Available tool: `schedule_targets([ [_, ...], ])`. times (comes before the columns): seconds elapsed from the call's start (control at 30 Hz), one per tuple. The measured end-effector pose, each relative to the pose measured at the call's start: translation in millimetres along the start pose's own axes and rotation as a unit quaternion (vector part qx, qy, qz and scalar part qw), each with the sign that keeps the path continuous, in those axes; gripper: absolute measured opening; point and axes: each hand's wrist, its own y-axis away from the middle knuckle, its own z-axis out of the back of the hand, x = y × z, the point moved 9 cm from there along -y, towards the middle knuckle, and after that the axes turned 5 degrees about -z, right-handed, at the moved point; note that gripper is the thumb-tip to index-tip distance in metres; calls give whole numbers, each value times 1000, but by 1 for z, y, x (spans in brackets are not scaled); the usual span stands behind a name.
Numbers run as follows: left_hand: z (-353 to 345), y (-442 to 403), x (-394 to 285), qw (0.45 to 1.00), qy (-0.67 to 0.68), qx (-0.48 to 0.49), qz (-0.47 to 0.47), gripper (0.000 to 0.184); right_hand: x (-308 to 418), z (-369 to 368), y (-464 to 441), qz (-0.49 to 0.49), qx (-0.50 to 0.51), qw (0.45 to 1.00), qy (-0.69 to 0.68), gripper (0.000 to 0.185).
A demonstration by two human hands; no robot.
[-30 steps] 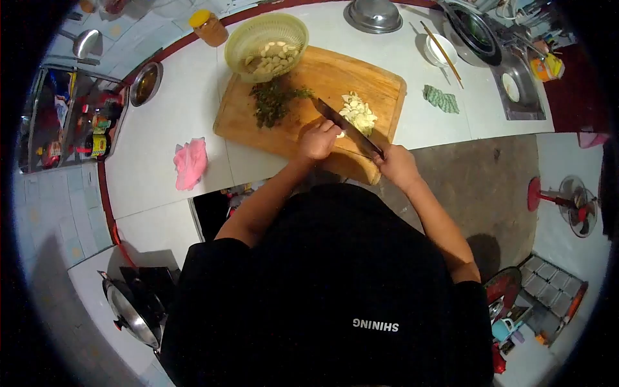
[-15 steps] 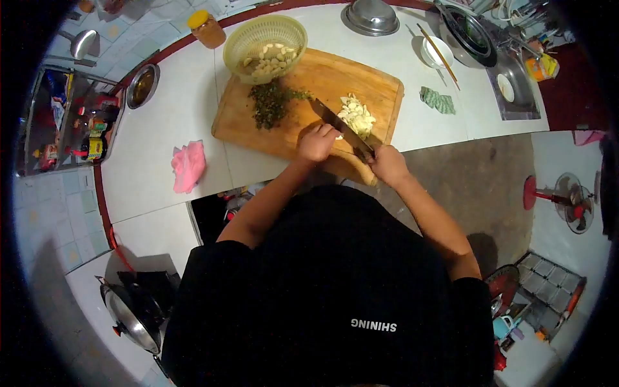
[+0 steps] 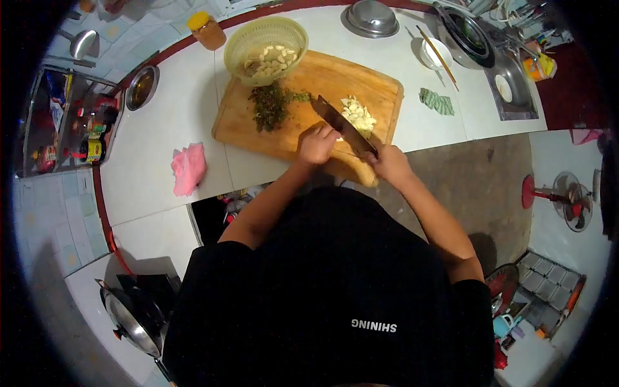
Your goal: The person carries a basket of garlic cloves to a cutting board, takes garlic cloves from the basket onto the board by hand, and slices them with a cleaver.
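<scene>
My right hand (image 3: 392,164) is wrapped round the handle of a kitchen knife (image 3: 336,120), whose broad dark blade slants up and left over the cutting board (image 3: 322,72). Beside the blade, my left hand (image 3: 317,144) has its fingers curled together over the board's near edge; a small pale bit of garlic clove (image 3: 340,137) shows at the fingertips. Sliced garlic (image 3: 358,116) lies heaped just right of the blade. Left of it is a pile of chopped dark green herbs (image 3: 269,107). A yellow plastic basket (image 3: 236,40) with whole garlic cloves stands on the board's far left corner.
A jar with a yellow lid (image 3: 206,31), a metal bowl (image 3: 141,88) and a pink cloth (image 3: 189,169) are on the left counter. Further right are an upturned metal bowl (image 3: 371,19), a white bowl with chopsticks (image 3: 433,54), a green cloth (image 3: 437,100) and the sink (image 3: 525,106).
The knife blade has shifted slightly, its edge tilting a little away from the garlic slices. Both hands stay in nearly the same place.
</scene>
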Motion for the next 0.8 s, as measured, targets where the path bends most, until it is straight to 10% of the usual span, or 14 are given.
schedule_targets([
  [0.8, -9, 6, 8, 1000, 3, -3, 11, 18, -13, -21, -13, -35, 51, 996, -57, 32],
])
